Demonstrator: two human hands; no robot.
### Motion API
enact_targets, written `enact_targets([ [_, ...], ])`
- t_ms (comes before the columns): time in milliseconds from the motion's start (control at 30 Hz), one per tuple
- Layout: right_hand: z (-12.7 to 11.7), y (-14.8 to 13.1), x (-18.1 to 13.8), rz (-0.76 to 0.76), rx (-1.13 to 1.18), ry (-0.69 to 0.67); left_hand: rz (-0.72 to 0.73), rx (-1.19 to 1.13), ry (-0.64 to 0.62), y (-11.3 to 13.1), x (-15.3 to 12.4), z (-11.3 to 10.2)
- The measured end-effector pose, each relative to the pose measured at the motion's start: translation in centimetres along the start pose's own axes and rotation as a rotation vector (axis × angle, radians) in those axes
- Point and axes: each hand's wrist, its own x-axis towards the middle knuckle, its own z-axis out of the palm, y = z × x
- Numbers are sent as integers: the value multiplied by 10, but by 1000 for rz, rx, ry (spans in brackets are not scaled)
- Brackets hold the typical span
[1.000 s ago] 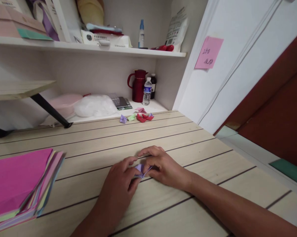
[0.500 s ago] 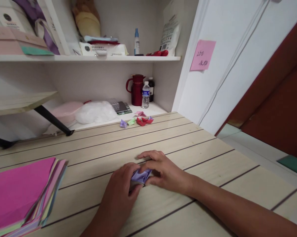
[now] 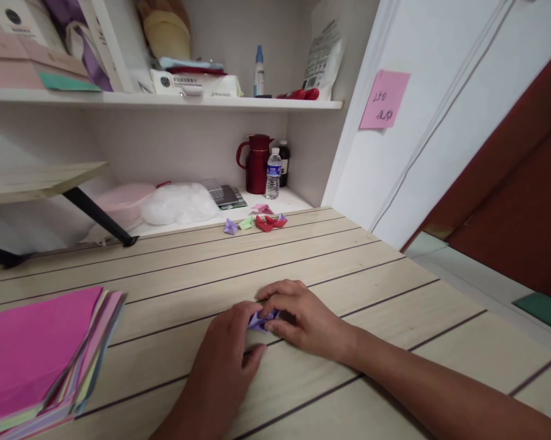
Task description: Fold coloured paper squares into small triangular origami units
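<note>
A small purple folded paper boat (image 3: 258, 322) sits low over the table between my hands, partly covered by fingers. My right hand (image 3: 298, 315) pinches its right side between thumb and fingers. At the left side, the bent fingers of my left hand (image 3: 229, 345) press against the paper, with the thumb off it nearer to me. Several finished paper boats stand at the table's far edge: a purple one (image 3: 230, 227), a light green one (image 3: 246, 223), red ones (image 3: 264, 224) and a pink one (image 3: 262, 209).
A stack of coloured paper (image 3: 41, 348), magenta on top, lies at the left. A small raised stand (image 3: 41, 183) has black legs on the table. Behind are a shelf with a red jug (image 3: 258, 165), a water bottle (image 3: 273, 174) and a white plastic bag (image 3: 179, 205).
My left thumb has come away from the purple paper and opened toward me. Less of the paper shows between my hands. The camera view has shifted slightly.
</note>
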Motion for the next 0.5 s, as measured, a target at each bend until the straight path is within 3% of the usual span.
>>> enact_targets([
  [200,0,-3,5,20,-26,-3,19,5,42,-1,0,1],
  [367,0,-2,5,6,-32,-7,-115,-4,186,-4,1,0],
  [500,0,0,5,-11,-32,-3,-129,-3,169,-3,2,-3],
])
